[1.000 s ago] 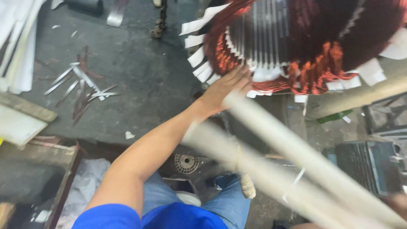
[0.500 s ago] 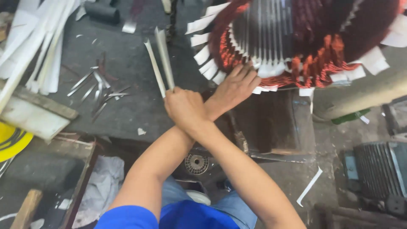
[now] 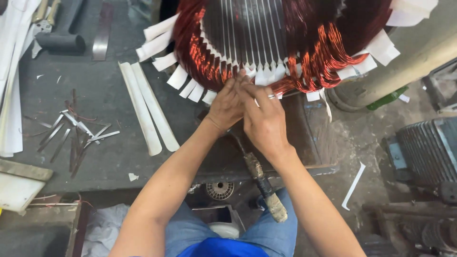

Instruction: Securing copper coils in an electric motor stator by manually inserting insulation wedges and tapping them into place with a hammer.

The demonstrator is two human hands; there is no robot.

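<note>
Pressing together at the lower rim of the copper-wound motor core (image 3: pixel 266 43), the left hand (image 3: pixel 227 107) and right hand (image 3: pixel 263 119) are pinching white paper strips (image 3: pixel 262 76) there.

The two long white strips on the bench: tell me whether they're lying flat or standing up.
Lying flat. The two long white strips rest side by side along the dark bench, left of the left hand, untouched.

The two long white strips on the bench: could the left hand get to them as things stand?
Probably yes. The two long white strips lie flat beside the left forearm with bare bench between, nothing on them; the left hand would have to leave the copper winding.
</note>
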